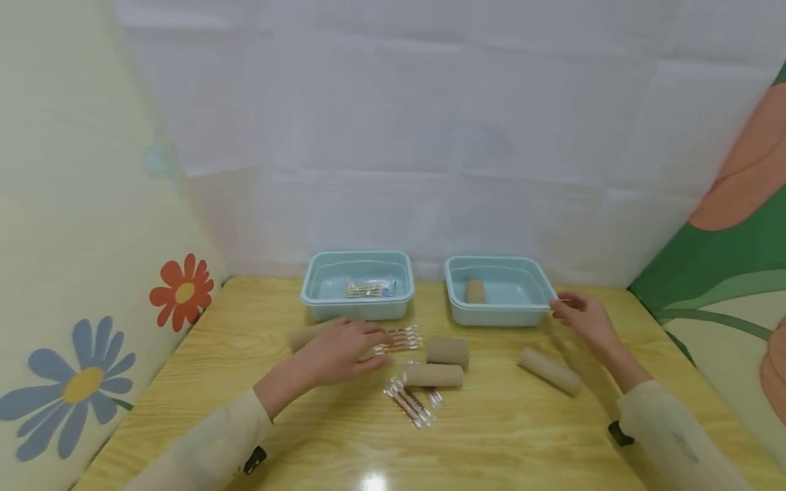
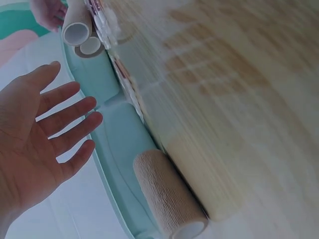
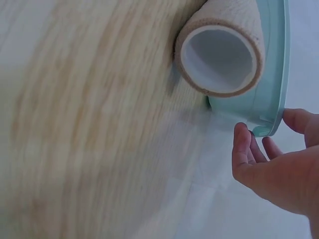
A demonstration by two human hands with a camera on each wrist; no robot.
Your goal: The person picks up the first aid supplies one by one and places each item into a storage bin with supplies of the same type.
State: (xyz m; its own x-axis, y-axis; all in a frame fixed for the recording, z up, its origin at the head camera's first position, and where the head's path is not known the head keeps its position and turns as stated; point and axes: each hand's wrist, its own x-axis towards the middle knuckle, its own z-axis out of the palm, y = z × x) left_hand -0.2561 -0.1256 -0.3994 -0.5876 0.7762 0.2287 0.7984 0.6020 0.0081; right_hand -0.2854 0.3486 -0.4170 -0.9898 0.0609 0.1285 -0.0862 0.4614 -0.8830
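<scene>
My left hand (image 1: pixel 344 351) hovers palm down with spread fingers over clear packets of brown-stick cotton swabs (image 1: pixel 404 337). A tan, crinkled roll (image 1: pixel 302 338) lies partly hidden behind that hand; the left wrist view shows the palm and fingers holding nothing. On the right, my right hand (image 1: pixel 586 317) pinches the near right corner of the right light-blue plastic bin (image 1: pixel 500 317), thumb at the rim (image 3: pixel 285 74) and fingers curled beneath. Close to this hand rests another tan roll (image 1: pixel 549 372), whose hollow white core faces the right wrist camera.
Left of that bin stands a matching blue bin (image 1: pixel 359 311) with a packet of pale-stick swabs (image 1: pixel 370 289) inside. One tan roll (image 1: pixel 475 292) is in the right bin. Two more rolls (image 1: pixel 447 351) and further swab packets (image 1: pixel 409 404) lie mid-table, before a white-covered wall (image 1: pixel 393 136).
</scene>
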